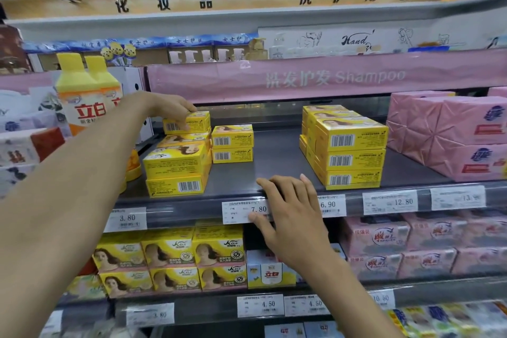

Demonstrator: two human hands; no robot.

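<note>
the left fingers (185, 126) curl over the front face of the top soap box (192, 121), with the thumb side on its upper edge, so the box is held in a narrow pinch. this yellow box sits at the back left of the upper shelf (274, 156), on top of a rear stack (184, 140) of the same boxes and behind the front stack (175, 164). to do this step well, judge the grip first: hold the box by its two long faces, lift or set it straight up and down, and align its edges with the box below so the stack does not lean. avoid dragging it sideways, since the neighbouring two-box stack (232, 143) stands just beside it and could be pushed. the left hand (170, 108) is bent down at the wrist, and its forearm reaches long and diagonal from the lower left, passing in front of the detergent bottles (82, 101). the right fingers (277, 186) lie straight and spread, holding nothing, flat on the shelf's front edge. the right hand (290, 211) covers part of the price label (238, 210) and, by the look of it, braces the body. the taller soap box stack (348, 145) and pink packs (450, 134) stand well apart to the right.
</note>
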